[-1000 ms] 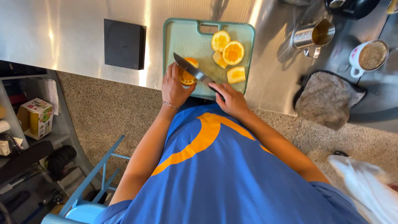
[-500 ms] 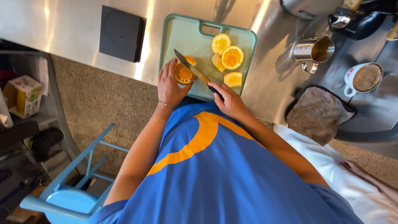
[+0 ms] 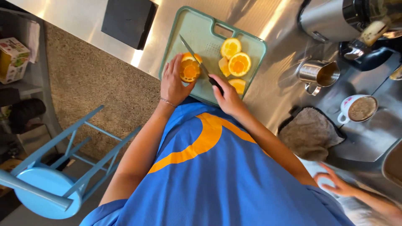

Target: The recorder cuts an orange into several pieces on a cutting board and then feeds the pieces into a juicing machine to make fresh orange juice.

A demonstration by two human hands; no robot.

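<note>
Far left of the frame there's a light blue stool [image 3: 50,184] on the floor, with a shelf and a small box [image 3: 12,58] above it in the upper left corner. Moving right, a flat black square thing [image 3: 129,17] sits on the shiny steel counter [image 3: 83,16] near the top.

Then the hands. The left hand [image 3: 172,83] is curled loosely around an orange half [image 3: 189,69], fingers cupped on its left side, pinning it to the pale green cutting board [image 3: 197,29]. The right hand [image 3: 228,97] is gripped tight around the dark handle of a knife [image 3: 197,58], and the blade runs up and to the left, right along the edge of that orange half. Just right of the blade, more cut orange pieces [image 3: 234,62] are piled on the same board.

Further right on the counter: a small steel pitcher [image 3: 318,73], a white mug [image 3: 360,109] with something brownish in it, and a grey cloth [image 3: 310,134] lying below them. Big metal appliance [image 3: 331,19] in the upper right corner. Bottom right, another person's hand [image 3: 335,184] pokes in, fingers spread.
</note>
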